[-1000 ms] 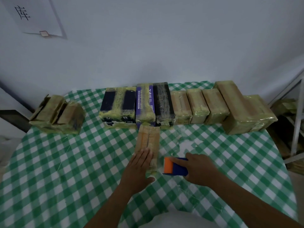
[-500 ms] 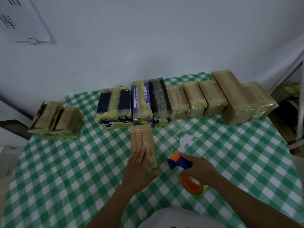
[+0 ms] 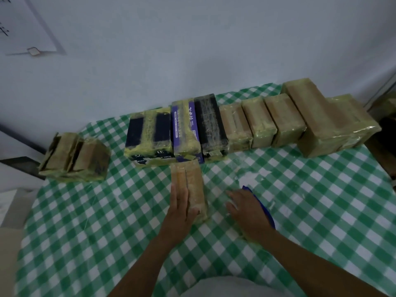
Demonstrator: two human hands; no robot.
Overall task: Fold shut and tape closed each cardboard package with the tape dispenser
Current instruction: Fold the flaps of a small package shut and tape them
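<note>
A small brown cardboard package [image 3: 194, 183] lies lengthwise at the table's centre, its top flaps meeting in a seam. My left hand [image 3: 181, 213] presses flat on its near left part, fingers straight. To the right, my right hand [image 3: 248, 213] lies low over the tape dispenser [image 3: 263, 209] and grips it. Only the dispenser's blue edge shows past the hand. The dispenser is apart from the package, a short way right of it.
A row of several taped packages [image 3: 235, 125] lines the back of the green checked table [image 3: 107, 232], touching the small package's far end. Two more packages [image 3: 72, 159] sit at the back left. A larger taped box [image 3: 325, 125] ends the row at right.
My right hand has lowered the dispenser to the table; its orange parts are now hidden under the hand. The left hand stays on the package.
</note>
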